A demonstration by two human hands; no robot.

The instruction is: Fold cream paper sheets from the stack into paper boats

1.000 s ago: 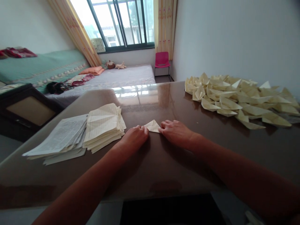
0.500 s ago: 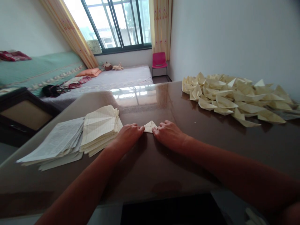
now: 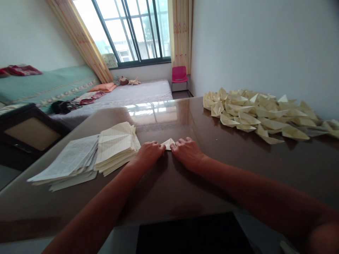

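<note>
A small folded paper [image 3: 168, 143], cream and triangular with its peak pointing away from me, lies on the brown glossy table [image 3: 174, 187]. My left hand [image 3: 151, 151] grips its left corner, fingers curled together. On the opposite corner my right hand [image 3: 187, 151] is closed, thumb pressing the paper's near edge. Both hands rest at table level, and parts of the paper are covered by the fingers. Just left of my left hand sits a stack of cream lined sheets [image 3: 116, 141].
Grey printed sheets [image 3: 70, 155] lie left of the cream stack. A heap of folded paper boats [image 3: 254, 109] covers the table's far right, by the wall. Beyond the table are a bed [image 3: 150, 90], a pink chair [image 3: 179, 74] and a dark cabinet [image 3: 29, 134].
The view has tilted up and shifted slightly. My hands have come a little closer together on the folded paper, which shows less between them. Both keep their grip.
</note>
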